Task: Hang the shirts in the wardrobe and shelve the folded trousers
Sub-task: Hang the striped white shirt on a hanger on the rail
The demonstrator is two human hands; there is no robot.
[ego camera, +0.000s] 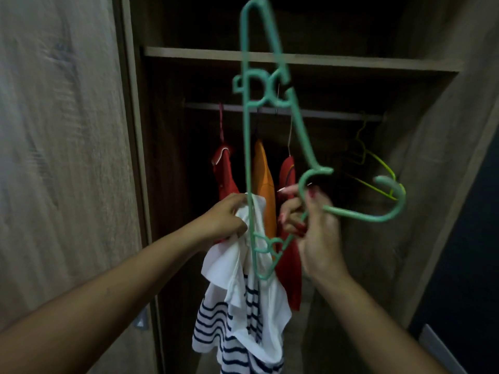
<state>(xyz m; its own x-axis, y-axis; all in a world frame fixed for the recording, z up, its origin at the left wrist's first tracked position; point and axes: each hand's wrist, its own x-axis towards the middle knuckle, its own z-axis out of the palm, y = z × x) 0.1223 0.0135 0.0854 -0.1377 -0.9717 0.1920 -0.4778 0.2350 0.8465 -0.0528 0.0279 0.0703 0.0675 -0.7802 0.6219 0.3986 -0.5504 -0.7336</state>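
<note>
A white shirt with navy stripes [243, 306] hangs bunched from my left hand [224, 218], which grips its upper edge. My right hand [313, 228] holds a mint-green plastic hanger [270, 103] near its neck, turned on end, its hook [388, 201] pointing right and one arm reaching up past the shelf. The hanger's lower arm lies against the shirt's top. Both are held in front of the open wardrobe. Inside, a red shirt [225, 171], an orange one [263, 168] and another red one [290, 252] hang from the rail [324, 114].
A wooden shelf [351, 62] crosses the wardrobe above the rail. Empty yellow-green wire hangers [372, 168] hang at the rail's right end. The wardrobe door [62, 157] stands at the left, a wooden side panel [437, 157] at the right.
</note>
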